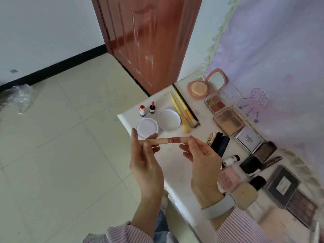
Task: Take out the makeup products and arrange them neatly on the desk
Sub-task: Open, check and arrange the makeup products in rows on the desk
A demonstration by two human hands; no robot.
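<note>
Soft daylight, wide-angle warp, blurred edges

Cream tiled floor (52, 146), reddish-brown door (149, 41), white wall (43, 28)

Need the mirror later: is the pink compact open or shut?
Open: the pink compact has its lid raised, mirror facing out, puff showing in its base.

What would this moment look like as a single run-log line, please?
left hand: pinches lip tube | right hand: pinches other end | tube: level, above desk | brushes: lined up
</note>
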